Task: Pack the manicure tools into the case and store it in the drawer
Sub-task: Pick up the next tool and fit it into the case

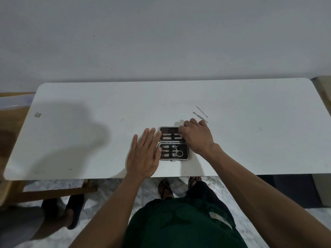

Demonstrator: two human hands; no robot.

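Observation:
An open manicure case (173,143) lies on the white table (107,113), dark inside with a pale rim. Its near half holds clippers and small scissors (177,151); its far half holds two slim metal tools (170,136). My left hand (145,154) lies flat, fingers spread, against the case's left edge. My right hand (196,136) is at the far half's right end, fingertips pinched on the end of a tool there. Two thin metal tools lie loose behind it: a pusher (198,116) and a long probe (201,111).
The table's near edge runs just below the case. A wooden stool frame (53,190) stands under the table's left side. Another person's foot in a dark slipper (71,212) is on the marble floor at the lower left. No drawer is in view.

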